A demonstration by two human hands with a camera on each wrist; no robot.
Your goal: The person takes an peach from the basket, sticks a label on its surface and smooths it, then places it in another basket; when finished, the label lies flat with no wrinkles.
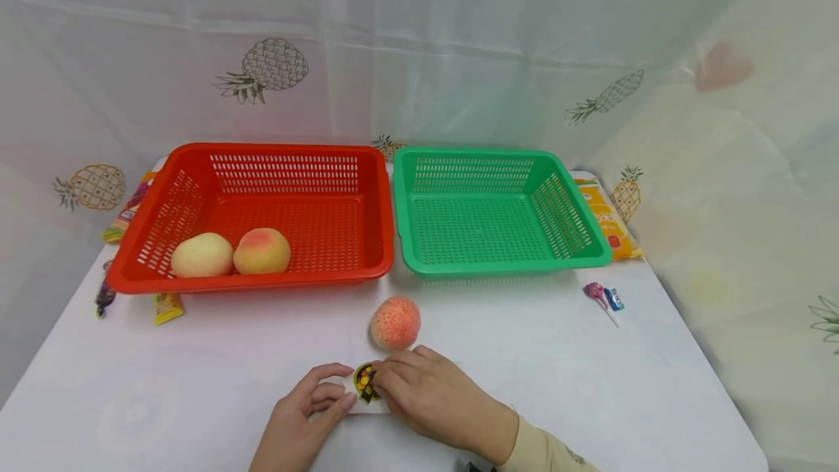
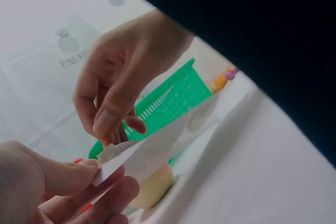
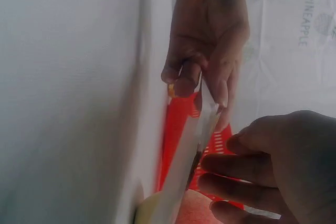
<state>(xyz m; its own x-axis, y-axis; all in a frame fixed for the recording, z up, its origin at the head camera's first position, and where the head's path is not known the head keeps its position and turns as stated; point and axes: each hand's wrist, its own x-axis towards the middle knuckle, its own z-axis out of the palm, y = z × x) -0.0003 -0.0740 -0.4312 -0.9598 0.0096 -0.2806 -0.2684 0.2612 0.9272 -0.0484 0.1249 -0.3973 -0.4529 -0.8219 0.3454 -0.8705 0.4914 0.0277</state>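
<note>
My left hand [image 1: 303, 414] pinches the left end of a small white sheet [image 1: 367, 408] between thumb and fingers, low in the head view. On that sheet is a round black-and-yellow sticker [image 1: 364, 383] with a fruit picture. From the right, my right hand [image 1: 446, 403] reaches over it and pinches the sticker's edge with thumb and forefinger; the knuckles partly hide the sheet. In the left wrist view the sheet [image 2: 173, 142] is held tilted above the table. Just beyond the hands sits a speckled pink peach [image 1: 395, 323].
A red basket [image 1: 275, 284] with two peaches stands back left, beside a green basket [image 1: 505, 266]. Right of them lie an orange bag [image 1: 606, 224], a lollipop [image 1: 595, 290] and a small blue packet [image 1: 614, 299]. A yellow packet [image 1: 167, 308] lies before the red basket.
</note>
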